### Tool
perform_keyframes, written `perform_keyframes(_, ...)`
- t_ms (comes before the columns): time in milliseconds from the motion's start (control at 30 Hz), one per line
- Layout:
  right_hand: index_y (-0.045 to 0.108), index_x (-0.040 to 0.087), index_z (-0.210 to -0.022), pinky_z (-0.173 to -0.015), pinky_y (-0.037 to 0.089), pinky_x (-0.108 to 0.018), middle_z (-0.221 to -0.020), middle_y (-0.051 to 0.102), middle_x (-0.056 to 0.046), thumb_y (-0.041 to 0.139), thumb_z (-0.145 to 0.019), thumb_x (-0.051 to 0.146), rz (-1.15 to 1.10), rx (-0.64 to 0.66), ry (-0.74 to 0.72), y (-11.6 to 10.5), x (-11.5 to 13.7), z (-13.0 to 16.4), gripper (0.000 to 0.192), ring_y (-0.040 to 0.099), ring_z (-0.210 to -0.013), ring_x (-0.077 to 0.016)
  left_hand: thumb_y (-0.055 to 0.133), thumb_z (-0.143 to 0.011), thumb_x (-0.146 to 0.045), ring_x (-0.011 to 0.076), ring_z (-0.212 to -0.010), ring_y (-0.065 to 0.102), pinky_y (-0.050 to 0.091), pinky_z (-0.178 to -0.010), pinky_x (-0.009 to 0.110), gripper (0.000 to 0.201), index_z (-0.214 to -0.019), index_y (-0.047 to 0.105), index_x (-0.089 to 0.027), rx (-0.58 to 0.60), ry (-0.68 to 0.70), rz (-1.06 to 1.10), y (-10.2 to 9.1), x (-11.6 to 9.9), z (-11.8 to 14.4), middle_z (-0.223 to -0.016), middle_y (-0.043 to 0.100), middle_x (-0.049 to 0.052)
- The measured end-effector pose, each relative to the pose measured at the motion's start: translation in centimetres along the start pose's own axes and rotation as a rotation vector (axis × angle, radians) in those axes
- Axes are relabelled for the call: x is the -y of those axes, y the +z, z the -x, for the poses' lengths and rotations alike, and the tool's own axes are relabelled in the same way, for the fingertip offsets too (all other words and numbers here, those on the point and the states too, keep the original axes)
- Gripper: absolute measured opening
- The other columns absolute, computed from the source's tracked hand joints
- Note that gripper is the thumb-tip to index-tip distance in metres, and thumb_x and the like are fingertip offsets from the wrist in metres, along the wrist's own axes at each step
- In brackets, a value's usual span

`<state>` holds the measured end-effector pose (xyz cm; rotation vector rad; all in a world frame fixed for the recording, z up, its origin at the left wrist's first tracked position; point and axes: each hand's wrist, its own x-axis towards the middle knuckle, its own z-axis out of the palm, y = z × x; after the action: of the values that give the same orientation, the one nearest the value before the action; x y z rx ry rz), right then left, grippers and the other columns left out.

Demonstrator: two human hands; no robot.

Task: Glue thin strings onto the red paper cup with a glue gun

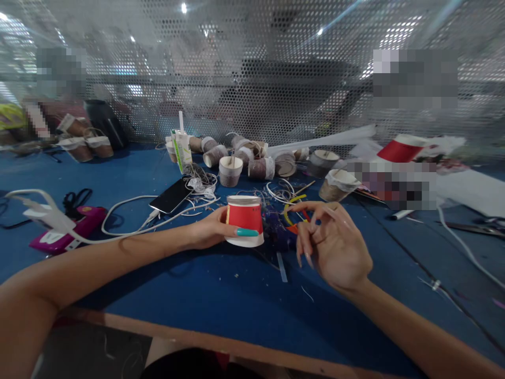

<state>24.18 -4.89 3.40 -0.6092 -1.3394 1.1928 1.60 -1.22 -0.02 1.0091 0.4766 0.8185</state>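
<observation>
My left hand [215,227] is closed round a red and white paper cup [245,215], its thumb with a long turquoise nail lying across the cup's side. The cup is held above the blue table with its grey-looking rim up; its inside is hidden. To the right of the cup, my right hand [331,245] is raised with the palm partly showing. Its fingers are bent and apart, and nothing shows between them. Behind that hand lie a yellow curved piece [287,213] and a dark purple bundle [283,236], both partly covered.
Several twine-wrapped cups [261,168] stand and lie at the back before a perforated metal screen [221,68]. A phone [171,196] on a white cable, a magenta box [69,231] and a drink carton [181,150] lie leftward. Scissors [473,229] rest at right.
</observation>
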Motion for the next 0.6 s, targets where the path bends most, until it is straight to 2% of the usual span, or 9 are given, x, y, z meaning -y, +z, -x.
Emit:
perform_keyframes(67,0.05,0.023,-0.084,-0.037,0.05,-0.026,-0.114,0.066,-0.004,0.051,-0.094,0.035,0.078,0.117,-0.014,0.2,0.2,0.7,0.015,0.052,-0.043,-0.007,0.09,-0.05,-0.021,0.0195,-0.085,0.068,0.05,-0.088,0.036,0.056,-0.101,0.068,-0.014,-0.031,0.008,-0.022,0.2,0.2,-0.1,-0.095,0.074,0.008)
perform_keyframes(133,0.052,0.023,-0.091,-0.046,0.053,-0.029,-0.131,0.059,-0.01,0.048,-0.096,0.036,0.201,0.303,-0.024,0.4,0.2,1.5,0.015,0.056,-0.051,-0.0076,0.092,-0.047,-0.021,0.0187,-0.083,0.068,0.05,-0.087,0.036,0.058,-0.1,0.068,-0.014,-0.037,0.016,-0.042,0.3,0.4,-0.2,-0.093,0.073,0.007)
perform_keyframes(200,0.053,0.022,-0.096,-0.051,0.052,-0.03,-0.14,0.053,-0.013,0.044,-0.098,0.042,0.323,0.479,-0.043,0.6,0.0,1.9,0.022,0.056,-0.056,-0.0084,0.093,-0.045,-0.022,0.0185,-0.082,0.067,0.05,-0.086,0.036,0.061,-0.099,0.068,-0.014,-0.038,0.024,-0.055,0.4,0.5,-0.2,-0.092,0.073,0.006)
perform_keyframes(267,0.053,0.022,-0.097,-0.051,0.05,-0.03,-0.144,0.05,-0.015,0.04,-0.098,0.046,0.409,0.555,-0.053,0.6,-0.1,2.0,0.028,0.054,-0.056,-0.0082,0.093,-0.044,-0.021,0.0183,-0.083,0.067,0.049,-0.087,0.036,0.062,-0.101,0.067,-0.014,-0.042,0.025,-0.067,0.4,0.5,-0.2,-0.092,0.073,0.005)
perform_keyframes(400,0.05,0.022,-0.092,-0.052,0.051,-0.03,-0.145,0.049,-0.014,0.036,-0.101,0.043,0.438,0.494,-0.029,0.5,-0.2,1.7,0.027,0.052,-0.051,-0.0066,0.092,-0.047,-0.02,0.018,-0.084,0.066,0.048,-0.09,0.036,0.06,-0.102,0.067,-0.015,-0.016,0.032,-0.085,0.4,0.3,-0.1,-0.092,0.073,0.005)
perform_keyframes(467,0.051,0.022,-0.09,-0.052,0.052,-0.032,-0.14,0.055,-0.012,0.038,-0.1,0.043,0.403,0.443,-0.037,0.3,-0.3,1.6,0.027,0.053,-0.049,-0.0072,0.091,-0.049,-0.019,0.0181,-0.084,0.066,0.048,-0.089,0.036,0.057,-0.101,0.068,-0.015,0.011,0.033,-0.079,0.4,0.2,0.0,-0.091,0.073,0.005)
perform_keyframes(533,0.051,0.022,-0.086,-0.051,0.053,-0.033,-0.121,0.067,-0.01,0.039,-0.1,0.043,0.368,0.371,-0.041,0.1,-0.4,1.4,0.028,0.053,-0.045,-0.0087,0.09,-0.051,-0.019,0.0179,-0.083,0.067,0.049,-0.088,0.035,0.056,-0.102,0.068,-0.015,0.04,0.034,-0.058,0.3,0.0,0.0,-0.092,0.073,0.005)
perform_keyframes(600,0.051,0.023,-0.081,-0.049,0.052,-0.033,-0.088,0.073,-0.006,0.04,-0.099,0.044,0.347,0.29,-0.023,0.0,-0.6,1.3,0.03,0.052,-0.041,-0.0113,0.089,-0.053,-0.017,0.0174,-0.084,0.067,0.049,-0.088,0.034,0.056,-0.105,0.068,-0.016,0.066,0.04,-0.023,0.3,-0.1,0.0,-0.093,0.074,0.005)
